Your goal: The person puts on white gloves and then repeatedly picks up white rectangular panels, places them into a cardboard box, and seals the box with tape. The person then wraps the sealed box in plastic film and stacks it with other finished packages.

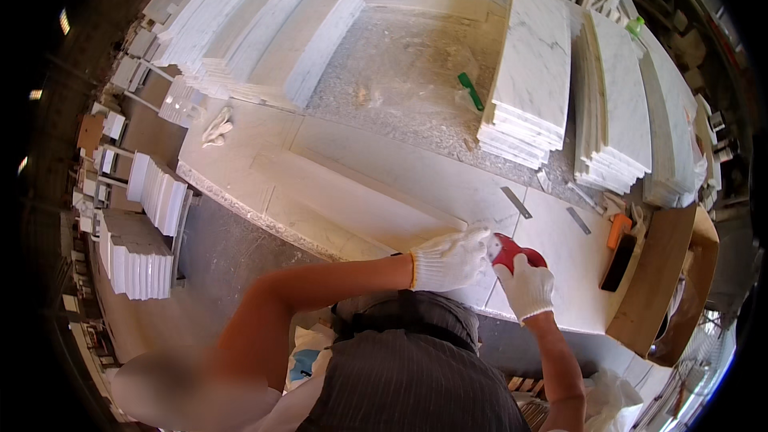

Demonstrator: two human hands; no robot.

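My right hand (526,286), in a white knit glove, is closed around a red hand tool (507,251) with a rounded body; its exact kind I cannot make out. Just left of it is my left hand (450,259), gloved the same way, with its fingertips up against the tool's pale front end. Those fingers look bent together, and what they pinch, if anything, is hidden. A long white stone slab (376,202) lies on the pale worktable (320,130), its right end close beyond my left hand.
Stacks of white marble slabs stand at the far left (308,36) and right (528,72). Between them lie a green-handled brush (470,91) and dust. Metal strips (516,202), a dark phone-like object (618,262) and a cardboard box (668,288) are at right. A glove (217,127) lies left.
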